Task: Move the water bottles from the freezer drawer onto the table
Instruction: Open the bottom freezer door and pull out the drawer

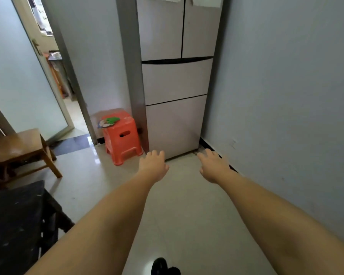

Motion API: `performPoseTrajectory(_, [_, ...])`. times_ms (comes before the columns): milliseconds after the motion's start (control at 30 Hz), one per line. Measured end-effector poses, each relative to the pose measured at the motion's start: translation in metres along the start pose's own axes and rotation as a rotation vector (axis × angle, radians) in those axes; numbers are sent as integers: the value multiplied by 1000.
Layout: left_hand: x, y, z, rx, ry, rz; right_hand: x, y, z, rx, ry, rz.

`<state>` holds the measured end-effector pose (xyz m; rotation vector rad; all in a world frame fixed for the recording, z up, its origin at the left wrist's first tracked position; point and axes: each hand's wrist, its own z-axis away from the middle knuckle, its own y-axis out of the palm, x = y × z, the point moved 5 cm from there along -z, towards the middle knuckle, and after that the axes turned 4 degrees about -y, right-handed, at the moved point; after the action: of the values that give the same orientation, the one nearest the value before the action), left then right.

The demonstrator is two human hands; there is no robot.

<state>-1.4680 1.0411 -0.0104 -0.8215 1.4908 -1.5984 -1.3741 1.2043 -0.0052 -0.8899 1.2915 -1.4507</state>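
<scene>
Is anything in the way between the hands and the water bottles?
Yes. No bottles show yet. The fridge's two lower drawers, the upper and the bottom drawer, are both shut, so a closed drawer front would cover them. The left hand and right hand reach forward, open, over bare floor.

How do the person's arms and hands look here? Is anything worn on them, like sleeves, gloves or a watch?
Both arms are bare along their whole visible length, with no sleeves in view. The left hand and right hand wear no gloves. No watch, bracelet or ring can be seen, though the picture is slightly blurred.
</scene>
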Motion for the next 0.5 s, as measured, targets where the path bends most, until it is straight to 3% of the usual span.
performPoseTrajectory(300, [1, -47, -220, 5, 19, -21, -70, -52, -191, -54, 113, -68])
performPoseTrajectory(500, [-45, -36, -319, 92, 90, -29, -115, -50, -285, 47, 138, -64])
